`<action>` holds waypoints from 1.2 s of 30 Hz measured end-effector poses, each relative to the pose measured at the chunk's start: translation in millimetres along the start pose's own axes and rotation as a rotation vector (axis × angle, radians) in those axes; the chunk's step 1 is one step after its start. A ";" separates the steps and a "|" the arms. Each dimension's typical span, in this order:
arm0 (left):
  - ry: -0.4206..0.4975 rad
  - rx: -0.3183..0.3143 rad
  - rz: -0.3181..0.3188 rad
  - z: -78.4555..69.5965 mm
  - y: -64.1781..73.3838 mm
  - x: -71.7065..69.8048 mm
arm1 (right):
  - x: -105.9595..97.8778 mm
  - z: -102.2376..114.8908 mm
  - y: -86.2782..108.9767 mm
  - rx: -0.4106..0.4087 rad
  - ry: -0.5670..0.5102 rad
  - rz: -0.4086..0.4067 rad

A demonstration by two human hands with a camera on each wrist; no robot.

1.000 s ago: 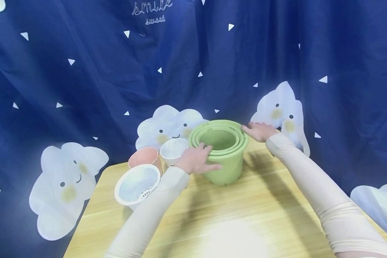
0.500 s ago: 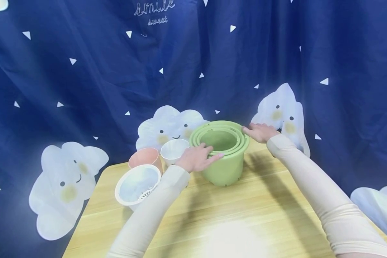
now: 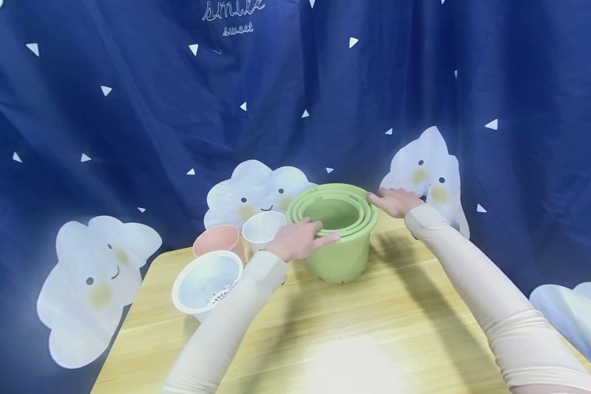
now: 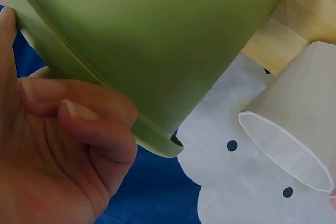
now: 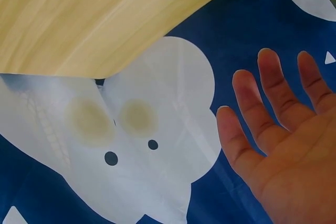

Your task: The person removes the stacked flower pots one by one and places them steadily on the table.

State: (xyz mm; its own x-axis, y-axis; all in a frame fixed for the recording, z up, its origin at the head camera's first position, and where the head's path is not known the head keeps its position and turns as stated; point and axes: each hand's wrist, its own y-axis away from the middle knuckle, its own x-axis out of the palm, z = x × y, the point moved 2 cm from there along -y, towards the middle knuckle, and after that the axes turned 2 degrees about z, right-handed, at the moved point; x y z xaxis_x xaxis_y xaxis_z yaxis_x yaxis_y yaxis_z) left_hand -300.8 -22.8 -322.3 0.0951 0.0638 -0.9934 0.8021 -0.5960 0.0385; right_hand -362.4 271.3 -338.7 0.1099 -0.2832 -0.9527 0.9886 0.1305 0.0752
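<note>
A stack of nested green flowerpots point(image 3: 340, 261) stands upright on the table in the head view, smaller pots inside the large one. My left hand point(image 3: 295, 241) grips the near-left rims, thumb along the front and fingers over the edge. Close up in the left wrist view, some of its fingers point(image 4: 100, 124) curl beside the green rim point(image 4: 58, 51). At the far-right rim, my right hand point(image 3: 396, 202) rests its thumb, with the other fingers off the pot. The right wrist view shows those fingers point(image 5: 273, 87) spread and nearly straight, holding nothing.
Left of the stack stand a small white pot point(image 3: 263, 225), a pink pot point(image 3: 219, 241) and a wider white pot point(image 3: 204, 282) with a slotted base. The wooden table point(image 3: 256, 350) ends close behind the pots, before a blue curtain point(image 3: 295, 71) with cloud prints.
My left thumb has lifted from below the rim onto the front edge of the green flowerpots. The right hand and all the pots stay nearly where they were; the head view shifts slightly.
</note>
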 end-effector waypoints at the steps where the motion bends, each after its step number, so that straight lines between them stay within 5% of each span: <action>1: -0.001 -0.002 -0.003 -0.1 0.2 -0.3 | 0.1 0.2 -0.4 -0.001 -0.001 0.002; 15: -0.039 0.020 -0.066 -0.4 -1.4 -6.1 | 0.9 -2.3 -4.6 0.001 -0.004 -0.021; 36: -0.034 -0.009 -0.075 -1.5 1.0 -2.4 | 2.7 -0.4 1.1 0.013 -0.007 0.008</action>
State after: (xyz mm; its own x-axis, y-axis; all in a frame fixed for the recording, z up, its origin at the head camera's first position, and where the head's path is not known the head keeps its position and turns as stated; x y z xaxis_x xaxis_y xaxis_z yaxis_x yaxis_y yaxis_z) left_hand -299.4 -22.4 -319.7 0.0147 0.0813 -0.9966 0.8114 -0.5834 -0.0357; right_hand -361.1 271.0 -341.3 0.1189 -0.2892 -0.9499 0.9889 0.1207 0.0870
